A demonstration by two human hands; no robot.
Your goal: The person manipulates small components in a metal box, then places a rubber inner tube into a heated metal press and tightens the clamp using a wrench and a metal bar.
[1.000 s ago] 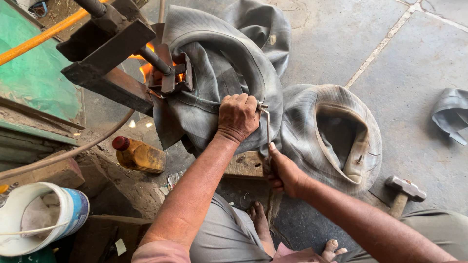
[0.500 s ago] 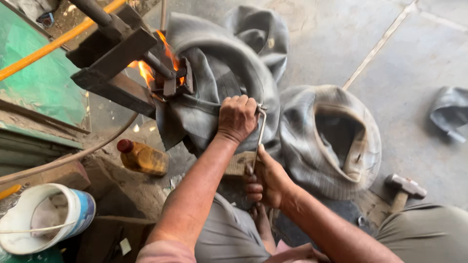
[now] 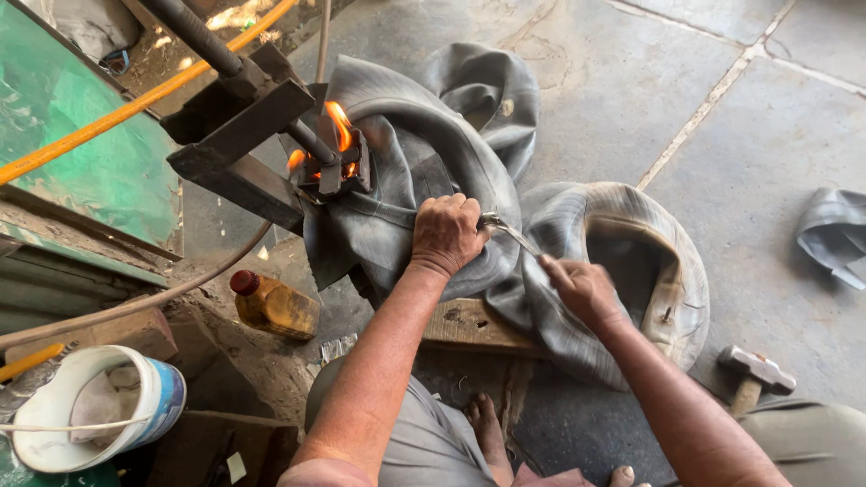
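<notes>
The left hand (image 3: 446,233) is pressed together in a fist on the grey rubber inner tube (image 3: 424,171), bunching a fold of it. The right hand (image 3: 582,289) sits just to the right and a little nearer the body, its grip pinching the end of a thin metal tool (image 3: 507,231). The tool's long axis runs slantwise from the right grip up and left to the left fist, where its tip meets the held fold; the left hand is the nearer to that spot.

Beyond the left fist, the tube is clamped in a metal press (image 3: 329,167) with a flame (image 3: 338,126) burning on it. Left of the left forearm stands a bottle (image 3: 275,305) holding yellowish liquid, red-capped. Farther left, a white bucket (image 3: 158,397) holds a pale cloth. A hammer (image 3: 753,372) lies on the floor right of the right forearm.
</notes>
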